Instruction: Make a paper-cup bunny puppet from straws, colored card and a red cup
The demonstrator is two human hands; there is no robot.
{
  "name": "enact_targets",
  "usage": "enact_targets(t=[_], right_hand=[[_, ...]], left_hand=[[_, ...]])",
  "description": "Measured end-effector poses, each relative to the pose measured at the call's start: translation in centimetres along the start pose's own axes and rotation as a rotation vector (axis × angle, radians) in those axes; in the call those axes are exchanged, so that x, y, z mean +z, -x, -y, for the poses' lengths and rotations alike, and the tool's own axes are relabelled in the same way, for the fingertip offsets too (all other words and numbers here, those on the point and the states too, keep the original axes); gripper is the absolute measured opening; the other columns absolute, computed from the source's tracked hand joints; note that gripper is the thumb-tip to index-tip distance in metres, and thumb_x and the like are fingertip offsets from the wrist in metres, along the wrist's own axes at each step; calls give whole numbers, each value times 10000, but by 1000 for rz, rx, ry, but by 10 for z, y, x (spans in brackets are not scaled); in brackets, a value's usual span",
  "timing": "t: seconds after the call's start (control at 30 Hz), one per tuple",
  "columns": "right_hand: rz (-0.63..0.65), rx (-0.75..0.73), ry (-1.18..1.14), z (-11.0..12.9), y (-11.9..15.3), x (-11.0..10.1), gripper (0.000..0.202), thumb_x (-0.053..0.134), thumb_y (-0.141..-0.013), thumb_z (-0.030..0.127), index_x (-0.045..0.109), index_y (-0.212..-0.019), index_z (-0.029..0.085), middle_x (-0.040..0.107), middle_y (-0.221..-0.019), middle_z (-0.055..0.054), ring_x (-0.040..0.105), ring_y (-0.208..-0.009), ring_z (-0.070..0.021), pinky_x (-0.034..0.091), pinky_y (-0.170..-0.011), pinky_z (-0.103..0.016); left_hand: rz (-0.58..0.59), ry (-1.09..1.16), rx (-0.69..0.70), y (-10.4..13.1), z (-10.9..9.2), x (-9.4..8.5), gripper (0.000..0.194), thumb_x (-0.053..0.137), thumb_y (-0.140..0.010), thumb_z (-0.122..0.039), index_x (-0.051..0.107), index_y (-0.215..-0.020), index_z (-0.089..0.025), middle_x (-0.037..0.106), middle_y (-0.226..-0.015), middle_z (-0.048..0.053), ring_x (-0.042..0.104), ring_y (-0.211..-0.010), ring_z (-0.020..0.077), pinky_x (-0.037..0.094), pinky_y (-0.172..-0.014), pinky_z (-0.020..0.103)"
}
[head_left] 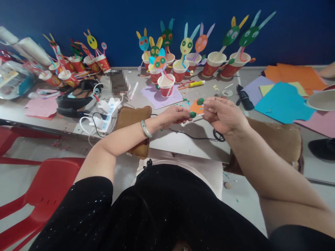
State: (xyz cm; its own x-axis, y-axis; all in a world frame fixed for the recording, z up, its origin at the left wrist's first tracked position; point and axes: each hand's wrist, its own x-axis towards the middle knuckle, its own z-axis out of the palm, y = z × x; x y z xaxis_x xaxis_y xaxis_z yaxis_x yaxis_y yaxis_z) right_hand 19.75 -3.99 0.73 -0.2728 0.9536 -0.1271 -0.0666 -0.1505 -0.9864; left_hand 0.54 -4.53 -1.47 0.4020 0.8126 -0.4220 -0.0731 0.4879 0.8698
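Observation:
My left hand (177,116), with a bangle (146,128) on its wrist, pinches a small green paper piece (193,114) at its fingertips. Close beside it, my right hand (222,113) is closed on a second green paper piece (200,101), rounded in outline. The two pieces are apart, held just above the table. Beyond my hands lies an orange paper scrap (196,107), partly hidden by them. Past that, a red paper cup (166,85) with an orange puppet face (159,63) on a stick stands on a purple sheet (154,96).
More red cups (237,66) with paper faces line the blue wall. Coloured sheets (284,101) and a black marker (246,98) lie at right. A power strip (108,116), a headset (75,101) and brown cushions (132,125) are nearby. A red chair (54,184) stands left.

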Motion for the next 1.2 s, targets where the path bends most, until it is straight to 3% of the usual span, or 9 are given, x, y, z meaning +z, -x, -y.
enact_targets(t=[0.5, 0.7, 0.83, 0.97, 1.1, 1.2], right_hand=[[-44, 28, -103, -4, -7, 0, 549, 990, -610, 434, 475, -603, 244, 318, -545, 78, 205, -458, -54, 118, -464, -315], [-165, -54, -17, -1, -39, -9, 360, 933, -786, 312, 597, -695, 218, 420, -556, 72, 288, -478, -47, 159, -498, -302], [-197, -134, 202, 3, -78, -15, 266, 835, -891, 165, 614, -751, 213, 480, -539, 74, 346, -508, -63, 250, -536, -299], [-156, -254, 437, 7, -112, -14, 254, 776, -888, 55, 647, -734, 210, 539, -567, 48, 440, -585, -89, 335, -593, -289], [-35, -350, 475, -3, -143, -13, 239, 840, -811, 96, 667, -706, 223, 592, -610, 33, 457, -572, -108, 366, -564, -289], [65, -333, 397, -13, -158, -13, 204, 876, -803, 194, 690, -723, 225, 625, -640, 17, 503, -570, -115, 434, -570, -289]], left_hand=[[-30, -44, -23, -4, 3, -4, 271, 666, -954, -64, 590, -705, -139, 732, -666, -3, 557, -531, 12, 376, -583, 180], [-109, -195, 38, -3, 0, -14, 219, 647, -921, -32, 624, -729, -133, 716, -647, -2, 547, -515, 31, 341, -540, 208], [-170, -295, 259, 0, -21, -29, 166, 667, -900, -29, 642, -780, -140, 713, -691, -1, 563, -601, 56, 445, -646, 240], [-386, -300, 471, -1, -51, -52, 185, 635, -923, -43, 618, -785, -165, 658, -712, -30, 542, -638, 62, 469, -712, 256], [-581, -262, 626, -19, -67, -81, 162, 638, -906, -64, 633, -790, -179, 642, -780, -19, 576, -764, 89, 476, -791, 263], [-599, -242, 610, -42, -68, -100, 173, 662, -905, -114, 630, -748, -180, 638, -812, 5, 583, -805, 121, 472, -813, 294]])
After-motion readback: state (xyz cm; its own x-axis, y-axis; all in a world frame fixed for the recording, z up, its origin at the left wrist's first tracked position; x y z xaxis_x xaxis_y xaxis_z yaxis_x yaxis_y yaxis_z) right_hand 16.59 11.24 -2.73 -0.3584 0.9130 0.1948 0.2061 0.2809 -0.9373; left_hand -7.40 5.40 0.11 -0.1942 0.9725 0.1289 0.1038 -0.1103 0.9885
